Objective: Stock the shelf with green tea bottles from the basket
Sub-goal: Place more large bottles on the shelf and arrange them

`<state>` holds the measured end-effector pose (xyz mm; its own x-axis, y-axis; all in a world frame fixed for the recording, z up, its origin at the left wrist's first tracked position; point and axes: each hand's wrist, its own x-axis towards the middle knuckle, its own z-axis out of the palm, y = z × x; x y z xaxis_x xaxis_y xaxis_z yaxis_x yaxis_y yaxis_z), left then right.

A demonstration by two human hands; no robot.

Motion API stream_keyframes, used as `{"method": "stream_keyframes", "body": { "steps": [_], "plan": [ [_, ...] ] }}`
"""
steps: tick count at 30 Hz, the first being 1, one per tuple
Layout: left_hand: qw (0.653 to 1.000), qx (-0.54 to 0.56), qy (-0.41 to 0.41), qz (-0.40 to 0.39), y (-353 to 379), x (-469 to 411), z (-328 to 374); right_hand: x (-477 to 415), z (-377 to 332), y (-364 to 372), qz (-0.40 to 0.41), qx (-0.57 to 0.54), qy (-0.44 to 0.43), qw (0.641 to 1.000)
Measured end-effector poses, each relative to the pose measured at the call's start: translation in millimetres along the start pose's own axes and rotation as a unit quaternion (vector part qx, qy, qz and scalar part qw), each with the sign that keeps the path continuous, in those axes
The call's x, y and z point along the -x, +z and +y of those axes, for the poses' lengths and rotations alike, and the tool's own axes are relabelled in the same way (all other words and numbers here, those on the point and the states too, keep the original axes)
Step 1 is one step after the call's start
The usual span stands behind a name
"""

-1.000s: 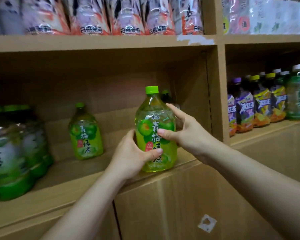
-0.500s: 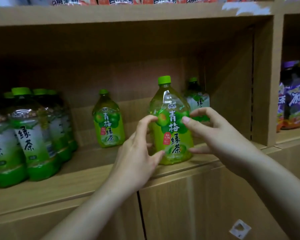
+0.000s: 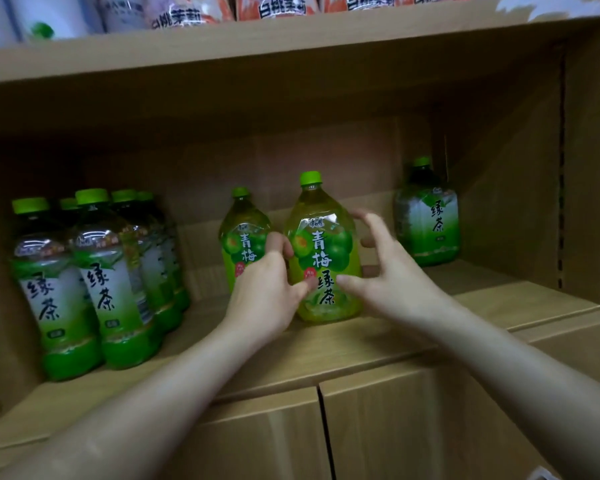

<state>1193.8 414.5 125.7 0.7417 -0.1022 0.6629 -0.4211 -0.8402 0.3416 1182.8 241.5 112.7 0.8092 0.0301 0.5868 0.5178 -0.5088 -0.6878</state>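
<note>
Left hand (image 3: 267, 292) is wrapped on the plum green tea bottle (image 3: 323, 251) — curled fingers on its left flank, thumb low across the label. Right hand (image 3: 388, 271) is splayed on the other side, fingers apart. It's blurry, so I can't tell if it actually touches.

The bottle stands upright, cap up, near the front edge of the shelf (image 3: 361, 344), right between the two hands, so neither is really nearer. A twin bottle (image 3: 243, 237) sits just behind-left, a cluster of green tea bottles (image 3: 108, 282) further left, and a lone bottle (image 3: 426, 230) back right.

My guess is it's placed — what's left is pulling both hands straight back without tipping it. Basket isn't in view.
</note>
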Motion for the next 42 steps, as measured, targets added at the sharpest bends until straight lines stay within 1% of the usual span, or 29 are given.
{"method": "stream_keyframes", "body": {
  "steps": [2, 5, 6, 8, 10, 12, 14, 15, 21, 26, 31, 36, 38, 40, 42],
  "plan": [
    [1.0, -0.007, 0.005, -0.017, 3.5, -6.6, -8.6, -7.5, -1.5, 10.8, -0.045, 0.037, -0.026, 0.998],
    [0.999, 0.016, 0.013, -0.047, 3.7, -20.0, -27.1, -22.4, -1.9, 25.0, -0.093, 0.101, -0.004, 0.991],
    [0.999, 0.002, 0.005, -0.043, 1.1, -25.4, -33.9, -27.0, -2.0, 30.3, -0.106, 0.127, 0.01, 0.986],
    [0.998, -0.05, -0.047, 0.002, -6.3, -36.5, -47.5, -35.8, -1.5, 40.0, -0.122, 0.15, 0.032, 0.981],
    [0.992, -0.046, -0.11, 0.027, -10.9, -42.6, -57.1, -45.8, -1.4, 46.0, -0.109, 0.125, 0.057, 0.984],
    [0.991, -0.024, -0.13, -0.004, -7.0, -45.4, -65.6, -54.7, -3.2, 49.7, -0.092, 0.091, 0.078, 0.988],
    [0.991, -0.021, -0.124, -0.043, 0.4, -46.1, -70.8, -63.6, -1.6, 52.2, -0.089, 0.074, 0.095, 0.989],
    [0.991, -0.021, -0.121, -0.046, 2.7, -46.0, -72.0, -67.2, 0.3, 52.9, -0.087, 0.058, 0.107, 0.989],
    [0.995, -0.042, -0.08, -0.031, 6.7, -45.4, -79.1, -84.0, 11.5, 55.9, -0.107, -0.018, 0.146, 0.983],
    [0.995, -0.028, -0.093, -0.026, 7.4, -42.9, -75.7, -83.5, 13.8, 59.7, -0.079, -0.055, 0.162, 0.982],
    [0.991, -0.006, -0.132, -0.014, 0.3, -46.0, -83.8, -85.4, 2.2, 68.7, -0.104, -0.057, 0.156, 0.981],
    [0.984, -0.06, -0.166, -0.014, -9.7, -43.9, -93.8, -86.4, -4.2, 84.9, -0.137, -0.064, 0.125, 0.981],
    [0.983, -0.073, -0.167, -0.017, -11.2, -41.9, -92.8, -85.0, -4.6, 85.4, -0.144, -0.062, 0.118, 0.981],
    [0.983, -0.084, -0.161, -0.031, -11.4, -39.0, -92.3, -83.4, -3.9, 86.9, -0.139, -0.061, 0.118, 0.981],
    [0.979, -0.124, -0.158, -0.045, -11.3, -38.1, -91.3, -81.7, -5.5, 86.8, -0.119, -0.048, 0.104, 0.986]
  ]
}}
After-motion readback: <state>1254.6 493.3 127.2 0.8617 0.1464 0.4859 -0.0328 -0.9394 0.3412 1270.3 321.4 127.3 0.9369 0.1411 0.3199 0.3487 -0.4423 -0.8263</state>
